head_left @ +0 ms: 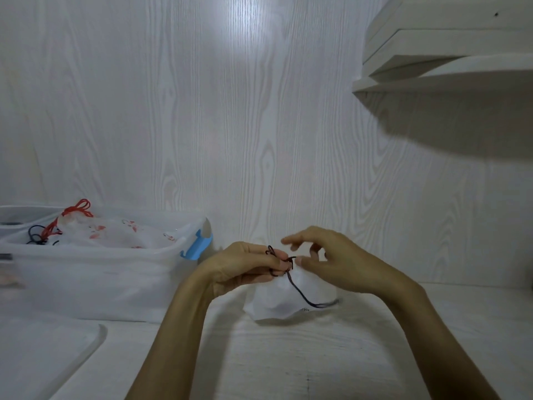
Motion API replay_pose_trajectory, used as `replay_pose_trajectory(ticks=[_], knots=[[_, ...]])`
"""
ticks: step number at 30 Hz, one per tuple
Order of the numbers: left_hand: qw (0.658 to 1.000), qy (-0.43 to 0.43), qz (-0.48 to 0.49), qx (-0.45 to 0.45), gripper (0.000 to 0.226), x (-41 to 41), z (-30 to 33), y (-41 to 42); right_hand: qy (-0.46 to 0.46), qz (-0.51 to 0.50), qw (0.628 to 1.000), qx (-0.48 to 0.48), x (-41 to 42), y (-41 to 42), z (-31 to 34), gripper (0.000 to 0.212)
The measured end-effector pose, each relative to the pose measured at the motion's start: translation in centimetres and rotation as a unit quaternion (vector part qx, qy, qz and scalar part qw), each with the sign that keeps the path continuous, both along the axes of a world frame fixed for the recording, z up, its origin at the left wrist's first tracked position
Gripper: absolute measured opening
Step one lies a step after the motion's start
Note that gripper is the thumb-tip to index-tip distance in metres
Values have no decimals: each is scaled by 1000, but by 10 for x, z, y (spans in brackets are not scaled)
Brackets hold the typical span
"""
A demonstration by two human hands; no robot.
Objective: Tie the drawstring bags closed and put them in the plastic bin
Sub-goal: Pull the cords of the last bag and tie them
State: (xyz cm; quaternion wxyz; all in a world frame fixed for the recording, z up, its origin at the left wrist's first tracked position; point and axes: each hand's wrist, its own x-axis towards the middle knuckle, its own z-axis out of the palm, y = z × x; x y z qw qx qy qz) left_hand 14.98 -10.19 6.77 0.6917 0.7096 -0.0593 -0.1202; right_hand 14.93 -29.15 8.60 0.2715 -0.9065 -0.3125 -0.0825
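A small white drawstring bag sits on the white table in front of me, its gathered neck held up between my hands. My left hand grips the neck and pinches a loop of the dark drawstring. My right hand pinches the cord at the knot with thumb and a finger, the other fingers spread above. One cord end trails down over the bag to the right. The translucent plastic bin stands to the left, holding tied bags with red and dark strings.
The bin has a blue latch on its right end. Its translucent lid lies flat at the front left. A white wood-grain wall rises behind, and a white shelf juts out at the upper right.
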Motion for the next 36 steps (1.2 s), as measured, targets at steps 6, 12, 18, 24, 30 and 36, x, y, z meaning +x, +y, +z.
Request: replay_pose_trajectory(ticks=[6,12,18,24,30,36], knots=[[996,-24,-4,85,14,-1,1,3,55,7,998,-11,7,6,-10,18],[983,-138,42,112,14,-2,3,-1,69,-45,995,53,12,8,-13,16],[929,-284,171,164,14,5,-3,-10,39,-125,987,93,15,9,-17,15],[919,-308,206,134,21,13,-13,-2,11,-122,987,100,14,18,-22,17],[911,-339,188,137,11,15,-19,4,126,-88,977,146,13,15,-18,28],[921,-344,143,108,12,13,-19,0,291,-88,908,287,21,12,-23,40]])
